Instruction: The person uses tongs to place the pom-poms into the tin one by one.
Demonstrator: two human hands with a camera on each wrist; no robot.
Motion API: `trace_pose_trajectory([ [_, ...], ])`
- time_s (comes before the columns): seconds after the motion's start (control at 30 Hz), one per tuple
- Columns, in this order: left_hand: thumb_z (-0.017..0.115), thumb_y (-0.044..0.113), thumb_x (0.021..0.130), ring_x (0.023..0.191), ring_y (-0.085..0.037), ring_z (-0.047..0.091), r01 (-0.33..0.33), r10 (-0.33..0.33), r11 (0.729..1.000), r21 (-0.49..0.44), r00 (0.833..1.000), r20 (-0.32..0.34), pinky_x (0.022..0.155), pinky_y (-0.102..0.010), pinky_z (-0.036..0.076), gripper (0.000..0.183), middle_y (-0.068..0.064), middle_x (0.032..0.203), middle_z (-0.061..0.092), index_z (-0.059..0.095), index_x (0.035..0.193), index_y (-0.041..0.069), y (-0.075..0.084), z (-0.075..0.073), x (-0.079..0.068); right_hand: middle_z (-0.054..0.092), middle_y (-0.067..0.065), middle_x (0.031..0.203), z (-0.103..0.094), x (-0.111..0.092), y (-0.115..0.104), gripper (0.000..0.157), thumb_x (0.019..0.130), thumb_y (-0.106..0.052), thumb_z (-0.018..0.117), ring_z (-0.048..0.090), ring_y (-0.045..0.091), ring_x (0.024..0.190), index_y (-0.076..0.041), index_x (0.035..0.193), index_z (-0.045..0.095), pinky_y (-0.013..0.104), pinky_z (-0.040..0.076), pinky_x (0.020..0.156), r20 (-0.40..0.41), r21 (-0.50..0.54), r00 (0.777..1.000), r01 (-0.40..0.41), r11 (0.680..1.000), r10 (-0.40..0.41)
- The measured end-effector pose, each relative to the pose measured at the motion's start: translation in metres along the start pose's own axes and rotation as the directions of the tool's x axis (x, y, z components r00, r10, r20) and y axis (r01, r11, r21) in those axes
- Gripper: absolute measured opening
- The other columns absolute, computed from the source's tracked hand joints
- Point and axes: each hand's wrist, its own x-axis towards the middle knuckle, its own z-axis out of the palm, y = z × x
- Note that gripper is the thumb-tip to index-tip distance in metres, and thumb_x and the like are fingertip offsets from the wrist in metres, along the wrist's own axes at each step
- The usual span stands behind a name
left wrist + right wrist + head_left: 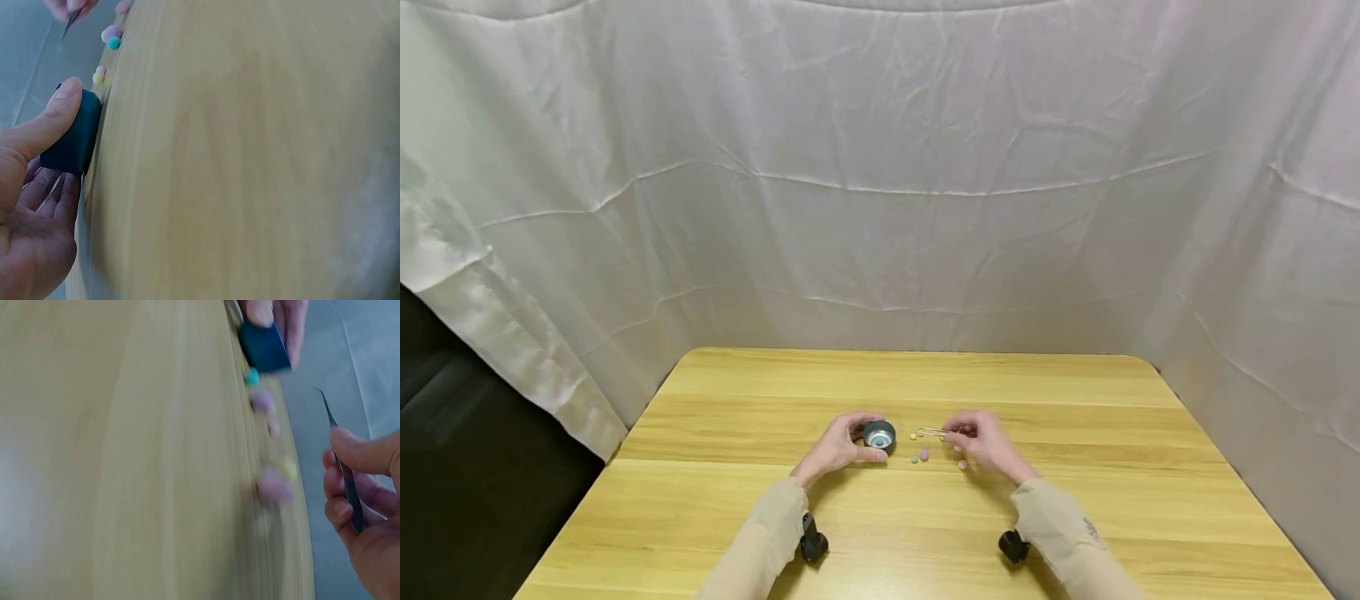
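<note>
A small round dark-teal cup (pixel 891 429) with a silvery inside stands on the wooden table. My left hand (pixel 837 447) holds it from the side, thumb at the near edge and fingers round the far edge. Inside the cup lies a teal pom-pom (pixel 879 442). My right hand (pixel 988 442) pinches a pair of metal tweezers (pixel 931 431), whose tips point left toward the cup; in the right wrist view the thin tips (pixel 325 400) appear bent, with nothing seen between them. Between the hands lie a yellow pom-pom (pixel 913 436), a green one (pixel 914 459) and a purple one (pixel 924 455).
A pink pom-pom (pixel 962 464) lies just below my right hand, with other small ones partly hidden near the fingers. The wooden table (pixel 880 375) reaches back to a pale hanging curtain (pixel 880 242). Something black (pixel 490 450) stands at the left.
</note>
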Motion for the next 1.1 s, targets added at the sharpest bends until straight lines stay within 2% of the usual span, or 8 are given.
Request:
trace_pose_trajectory([
  [0.1, 0.082, 0.005, 0.082, 0.118, -0.042, 0.062, 0.001, -0.001, 1.0, 0.004, 1.0, -0.005, 0.104, -0.054, 0.052, 0.06, -0.028, 0.131, 0.062, 0.056, 0.135, -0.007, 0.001, 0.0, 0.0, 0.074, 0.012, 0.087, -0.017, -0.009, 0.016, 0.009, 0.089, -0.006, 0.073, 0.057, 0.002, 0.071, 0.0, 0.095, 0.077, 0.018, 0.05, 0.062, 0.035, -0.029, 0.999, 0.04, 0.999, -0.039],
  [0.37, 0.082, 0.005, 0.082, 0.119, -0.041, 0.062, -0.003, 0.003, 1.0, 0.022, 1.0, -0.008, 0.104, -0.054, 0.052, 0.06, -0.027, 0.131, 0.063, 0.056, 0.136, -0.007, 0.004, -0.001, -0.001, 0.075, 0.012, 0.087, -0.045, -0.026, 0.037, 0.012, 0.088, -0.007, 0.074, 0.058, -0.002, 0.073, 0.001, 0.097, 0.076, 0.018, 0.052, 0.065, 0.15, -0.039, 0.988, 0.05, 0.998, -0.044],
  [0.8, 0.083, 0.004, 0.081, 0.119, -0.042, 0.062, -0.003, 0.003, 1.0, 0.01, 1.0, -0.006, 0.104, -0.053, 0.052, 0.061, -0.027, 0.13, 0.063, 0.057, 0.135, -0.007, 0.002, 0.0, 0.0, 0.075, 0.011, 0.083, -0.053, -0.03, 0.045, 0.011, 0.088, -0.005, 0.074, 0.053, -0.002, 0.064, 0.002, 0.096, 0.076, 0.017, 0.046, 0.055, 0.243, -0.008, 0.97, 0.008, 1.0, -0.006],
  [1.1, 0.083, 0.005, 0.081, 0.119, -0.041, 0.062, 0.007, -0.007, 1.0, 0.001, 1.0, -0.005, 0.105, -0.052, 0.052, 0.061, -0.027, 0.131, 0.063, 0.057, 0.135, -0.006, -0.001, 0.0, 0.0, 0.076, 0.013, 0.088, -0.057, -0.031, 0.043, 0.014, 0.09, -0.008, 0.073, 0.058, -0.003, 0.069, 0.003, 0.098, 0.076, 0.017, 0.05, 0.06, 0.246, -0.002, 0.969, 0.012, 1.0, -0.011],
])
